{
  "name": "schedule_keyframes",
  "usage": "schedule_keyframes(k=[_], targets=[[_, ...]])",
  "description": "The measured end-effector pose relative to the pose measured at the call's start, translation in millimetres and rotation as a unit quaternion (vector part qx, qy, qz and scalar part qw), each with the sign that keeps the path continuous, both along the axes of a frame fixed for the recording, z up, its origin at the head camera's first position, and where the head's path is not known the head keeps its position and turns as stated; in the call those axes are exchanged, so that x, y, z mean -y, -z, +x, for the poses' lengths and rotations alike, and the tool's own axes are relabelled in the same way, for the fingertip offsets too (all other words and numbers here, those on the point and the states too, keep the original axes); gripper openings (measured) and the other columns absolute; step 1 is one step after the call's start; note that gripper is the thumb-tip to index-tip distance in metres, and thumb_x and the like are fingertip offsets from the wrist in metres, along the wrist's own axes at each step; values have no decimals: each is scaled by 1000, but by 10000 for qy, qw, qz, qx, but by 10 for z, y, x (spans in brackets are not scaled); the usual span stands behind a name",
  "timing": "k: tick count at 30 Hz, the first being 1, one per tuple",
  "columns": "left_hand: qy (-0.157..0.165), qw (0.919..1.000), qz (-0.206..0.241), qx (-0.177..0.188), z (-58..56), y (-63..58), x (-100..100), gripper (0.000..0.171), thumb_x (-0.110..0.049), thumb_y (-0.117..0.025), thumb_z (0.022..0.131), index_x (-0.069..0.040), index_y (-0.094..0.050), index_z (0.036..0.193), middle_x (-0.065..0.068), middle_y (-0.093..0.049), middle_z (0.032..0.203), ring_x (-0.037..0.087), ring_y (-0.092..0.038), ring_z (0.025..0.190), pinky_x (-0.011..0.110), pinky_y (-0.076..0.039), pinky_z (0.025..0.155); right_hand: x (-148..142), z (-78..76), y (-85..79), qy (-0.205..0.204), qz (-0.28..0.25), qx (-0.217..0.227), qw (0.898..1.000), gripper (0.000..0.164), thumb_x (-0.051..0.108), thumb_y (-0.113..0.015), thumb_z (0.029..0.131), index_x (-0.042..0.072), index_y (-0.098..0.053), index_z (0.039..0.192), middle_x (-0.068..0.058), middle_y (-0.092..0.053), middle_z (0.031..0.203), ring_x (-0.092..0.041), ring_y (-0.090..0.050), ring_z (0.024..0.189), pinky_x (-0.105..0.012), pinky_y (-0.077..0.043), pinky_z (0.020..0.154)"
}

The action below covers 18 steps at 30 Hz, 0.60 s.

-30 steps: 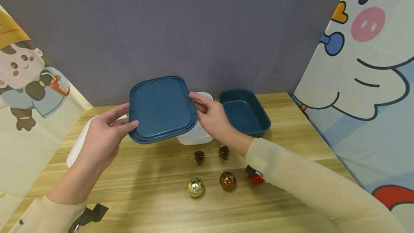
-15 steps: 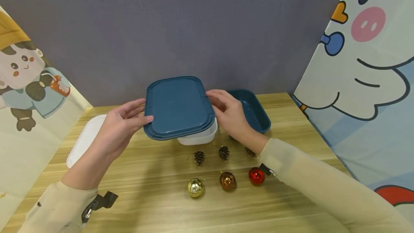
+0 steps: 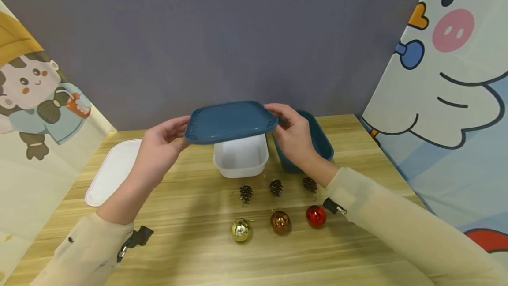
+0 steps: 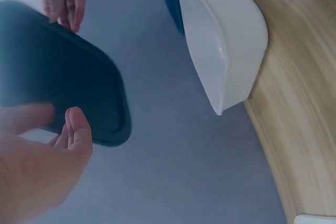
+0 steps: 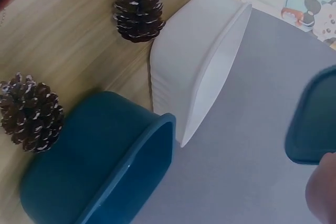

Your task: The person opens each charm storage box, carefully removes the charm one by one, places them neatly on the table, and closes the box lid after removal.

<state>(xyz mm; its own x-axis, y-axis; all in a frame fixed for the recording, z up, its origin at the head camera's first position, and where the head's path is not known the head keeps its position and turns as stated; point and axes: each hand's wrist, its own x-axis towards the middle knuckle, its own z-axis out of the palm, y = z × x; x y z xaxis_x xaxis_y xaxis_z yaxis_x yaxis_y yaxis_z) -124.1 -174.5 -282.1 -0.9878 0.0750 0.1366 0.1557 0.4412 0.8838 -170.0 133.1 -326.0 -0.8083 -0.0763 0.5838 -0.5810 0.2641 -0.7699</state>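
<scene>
Both hands hold a dark blue square lid (image 3: 232,122) in the air by its opposite sides. The left hand (image 3: 160,149) grips the lid's left edge, and the right hand (image 3: 293,138) pinches the right one. In the head view the lid hangs over the back part of a white plastic box (image 3: 240,172), which stands uncovered on the table. To its right stands a dark blue box (image 5: 89,145), partly hidden by the right hand in the head view. Seen from the left wrist, the lid (image 4: 63,72) is apart from the white box (image 4: 239,35).
A white lid (image 3: 115,171) lies at the table's left, partly behind the left forearm. Three pine cones (image 3: 275,187) line up before the boxes. Nearer are a gold bauble (image 3: 240,230), a brown bauble (image 3: 281,222) and a red bauble (image 3: 315,216). A grey wall (image 3: 222,43) rises behind.
The hands have carried the blue lid rightward, from left of the white box to above it. The lid has tipped flatter, and more of the white box's inside shows.
</scene>
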Motion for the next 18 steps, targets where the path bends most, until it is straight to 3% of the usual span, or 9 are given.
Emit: schedule_keyframes(k=[3,6,10,12,14,18], targets=[[-13,9999,-69,139,-35,12,-27,56,-34,-74,102,-17,-58,154,12,-72,138,23,-65,136,45,-52,116,-45,-9,12,110,69,138,9998,33,13,-72,102,8,-71,135,-13,-69,130,-26,-72,117,-17,-58,86],[71,9996,-27,276,-77,17,-61,52,-40,-75,101,-15,-65,146,9,-76,134,15,-74,121,44,-56,112,-97,-9,20,220,60,280,9993,27,20,-74,102,9,-72,127,-12,-73,118,-16,-73,105,-19,-55,77],[85,9996,-75,241,-119,6,-115,48,-45,-75,100,-11,-73,134,6,-81,123,8,-77,100,43,-59,105,-132,-28,5,232,-316,373,9985,23,21,-73,103,6,-72,121,-16,-76,108,-6,-74,92,-22,-60,84],[63,9997,-81,205,-131,1,-130,47,-47,-75,100,-10,-75,130,5,-82,116,9,-77,94,41,-61,101,-124,-37,-14,175,-563,430,9973,25,18,-73,103,3,-72,124,-18,-75,110,-3,-75,87,-27,-63,90],[61,9998,22,213,-141,-2,-136,44,-45,-74,101,-8,-76,126,4,-83,109,11,-77,91,36,-63,96,-108,-46,-29,77,-767,493,9958,27,12,-72,103,-1,-70,126,-19,-73,112,-5,-75,87,-30,-65,87],[56,9992,299,248,-173,22,-127,42,-42,-71,103,-2,-77,117,-1,-80,92,11,-76,84,25,-65,83,-88,-48,-43,172,-674,626,9956,31,7,-73,101,-2,-69,130,-20,-70,118,-2,-68,91,-21,-62,84]])
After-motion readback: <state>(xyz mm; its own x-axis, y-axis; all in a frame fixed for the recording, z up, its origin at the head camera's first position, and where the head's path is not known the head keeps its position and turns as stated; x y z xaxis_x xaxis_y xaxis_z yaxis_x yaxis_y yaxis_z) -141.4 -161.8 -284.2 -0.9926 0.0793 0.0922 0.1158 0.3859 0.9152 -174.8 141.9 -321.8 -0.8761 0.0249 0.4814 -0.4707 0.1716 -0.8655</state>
